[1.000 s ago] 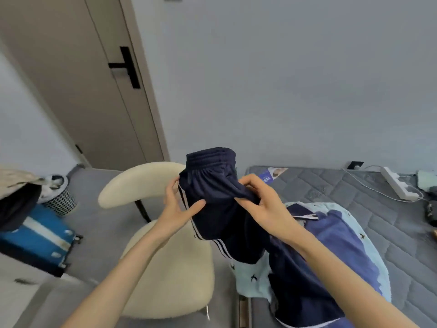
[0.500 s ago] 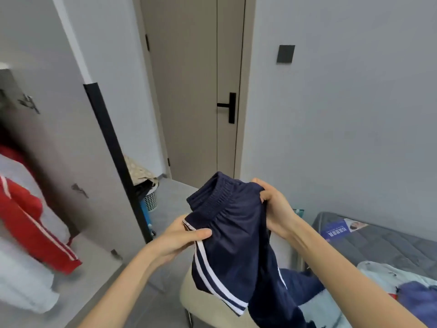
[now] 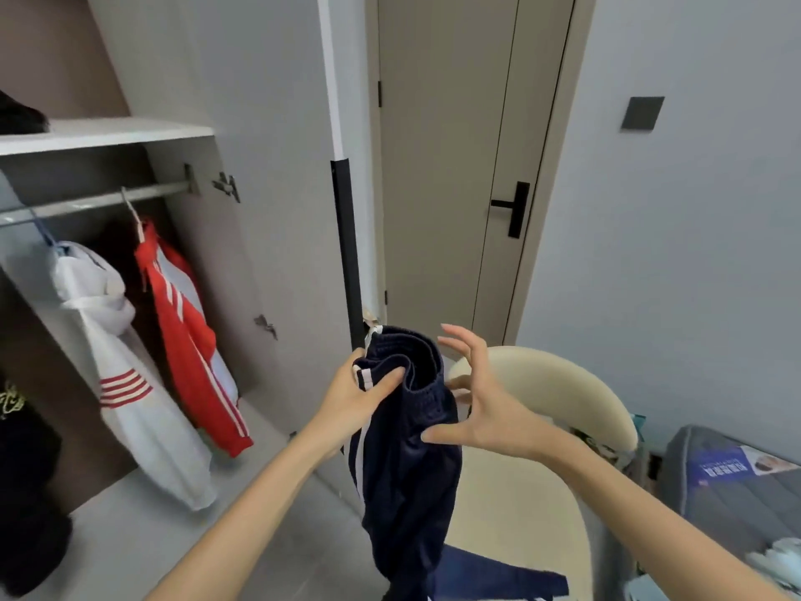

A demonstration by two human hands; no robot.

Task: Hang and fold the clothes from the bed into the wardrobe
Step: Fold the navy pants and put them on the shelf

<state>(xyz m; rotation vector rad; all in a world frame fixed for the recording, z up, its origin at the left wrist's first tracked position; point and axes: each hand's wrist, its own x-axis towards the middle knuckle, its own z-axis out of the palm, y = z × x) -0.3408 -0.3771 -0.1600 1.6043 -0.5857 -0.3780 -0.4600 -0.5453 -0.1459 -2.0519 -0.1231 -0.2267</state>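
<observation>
Closest to the camera are the two forearms, with the navy trousers [image 3: 403,492] between them. The left grip [image 3: 359,394] has the bunched waistband pinched, thumb on top right by the white side stripes, so that hand alone carries the weight. The right grip [image 3: 477,405] is wide, fingers splayed, holding nothing. Its thumb tip looks to be just touching the fabric below the waistband, and the other fingers sit beside the waistband's far edge.

The bit that matters: the trousers hang straight down from the left grip, long axis vertical, waistband on top and legs trailing off the bottom of the frame. So all the loose cloth lies below the hold, and the free right grip is up next to the waistband, not down by the legs. Best guess is it either takes the other side of the waistband to spread it, or slides down to gather the legs for a fold.

Just behind is a cream chair [image 3: 542,427], with a corner of the grey bed [image 3: 702,509] off to the right. The wardrobe [image 3: 242,253] stands open on the left, so the left grip is the nearer one to it. Inside, a white hoodie [image 3: 112,362] and a red jacket [image 3: 190,340] hang side by side from the rail [image 3: 99,203], with a shelf [image 3: 104,132] above. The door [image 3: 455,167] is furthest back.
</observation>
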